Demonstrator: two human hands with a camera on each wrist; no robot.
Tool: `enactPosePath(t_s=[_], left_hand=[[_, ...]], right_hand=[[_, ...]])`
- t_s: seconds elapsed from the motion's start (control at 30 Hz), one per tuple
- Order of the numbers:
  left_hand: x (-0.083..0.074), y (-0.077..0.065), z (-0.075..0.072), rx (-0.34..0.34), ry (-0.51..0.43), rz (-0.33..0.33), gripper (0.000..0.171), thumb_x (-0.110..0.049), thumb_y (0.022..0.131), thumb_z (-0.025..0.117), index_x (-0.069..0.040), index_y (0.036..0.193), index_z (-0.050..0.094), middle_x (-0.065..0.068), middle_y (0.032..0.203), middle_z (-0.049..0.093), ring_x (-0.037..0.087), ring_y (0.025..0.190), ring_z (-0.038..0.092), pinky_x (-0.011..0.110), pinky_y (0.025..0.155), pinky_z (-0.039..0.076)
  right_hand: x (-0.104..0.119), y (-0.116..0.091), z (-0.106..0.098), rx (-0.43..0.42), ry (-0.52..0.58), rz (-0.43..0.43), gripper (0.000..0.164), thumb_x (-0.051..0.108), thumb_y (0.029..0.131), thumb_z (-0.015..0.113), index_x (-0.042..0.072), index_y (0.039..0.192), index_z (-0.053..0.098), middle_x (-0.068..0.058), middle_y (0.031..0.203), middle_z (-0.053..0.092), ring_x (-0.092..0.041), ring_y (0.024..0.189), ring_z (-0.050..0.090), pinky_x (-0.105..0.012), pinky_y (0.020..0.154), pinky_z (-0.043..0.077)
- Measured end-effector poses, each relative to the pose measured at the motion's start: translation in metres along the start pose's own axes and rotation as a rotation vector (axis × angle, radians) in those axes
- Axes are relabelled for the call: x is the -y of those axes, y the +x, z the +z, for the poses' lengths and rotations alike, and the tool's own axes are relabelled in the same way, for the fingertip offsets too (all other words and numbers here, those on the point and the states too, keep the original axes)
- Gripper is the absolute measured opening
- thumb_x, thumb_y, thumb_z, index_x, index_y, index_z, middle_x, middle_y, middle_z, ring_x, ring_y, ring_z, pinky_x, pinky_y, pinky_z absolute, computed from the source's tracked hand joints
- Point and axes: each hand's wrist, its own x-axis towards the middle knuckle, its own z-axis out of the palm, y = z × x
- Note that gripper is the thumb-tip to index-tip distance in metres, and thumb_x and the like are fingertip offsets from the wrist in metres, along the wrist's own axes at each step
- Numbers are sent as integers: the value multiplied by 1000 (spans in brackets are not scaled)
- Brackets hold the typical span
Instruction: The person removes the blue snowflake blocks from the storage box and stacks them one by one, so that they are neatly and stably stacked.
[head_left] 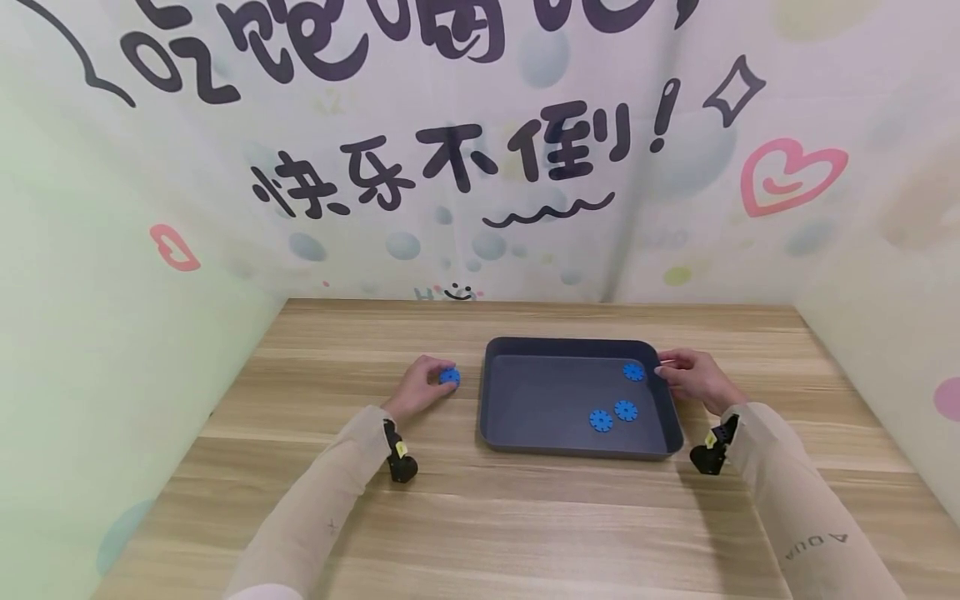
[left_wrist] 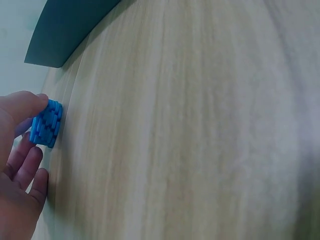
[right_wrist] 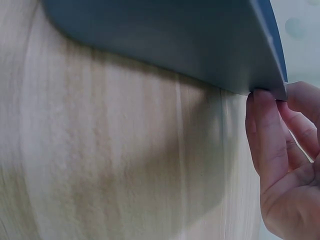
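Observation:
At the left of the tray, my left hand (head_left: pixel 424 387) holds a short stack of blue notched discs (left_wrist: pixel 46 124) on edge of thumb and fingers, close to the wooden table. From above only the top disc (head_left: pixel 450 377) of that stack shows. The dark grey rectangular tray (head_left: pixel 536 404) lies flat on the table. Inside its right half are three blue notched discs: one near the back right corner (head_left: pixel 633 372), two close together nearer the front (head_left: pixel 613 415). My right hand (head_left: pixel 697 379) grips the tray's right rim near the back corner, thumb and fingers at the wall.
The wood-grain table (head_left: pixel 525 525) ends at the back against a printed cloth (head_left: pixel 450 250) with dark writing. A pale green wall (head_left: pixel 112 350) stands at the left. Small black cameras (head_left: pixel 401 462) are strapped at both wrists.

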Motion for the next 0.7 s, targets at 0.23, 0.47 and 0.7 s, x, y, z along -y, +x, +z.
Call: enactPosePath(t_s=[0.23, 0.47, 0.7], left_hand=[[1, -1, 0, 11, -21, -25, 34, -11, 78, 67, 2, 108, 59, 12, 102, 53, 25, 98, 49, 38, 88, 39], [1, -1, 1, 11, -37, -30, 34, -9, 78, 67, 2, 109, 59, 12, 101, 53, 25, 97, 51, 37, 87, 41], [0, -2, 1, 6, -64, -29, 37, -6, 76, 68, 3, 110, 58, 14, 101, 52, 27, 96, 51, 37, 86, 42]], right_hand=[[-1, 1, 0, -5, -2, -2, 48, 18, 90, 52, -5, 128, 36, -21, 113, 48, -22, 90, 52, -38, 81, 47], [-2, 1, 0, -11, 1, -10, 48, 18, 90, 52, -6, 128, 36, -20, 111, 48, -21, 88, 53, -37, 80, 47], [-1, 1, 0, -9, -8, -7, 48, 18, 90, 52, -5, 129, 36, -21, 113, 47, -20, 89, 53, -38, 81, 47]])
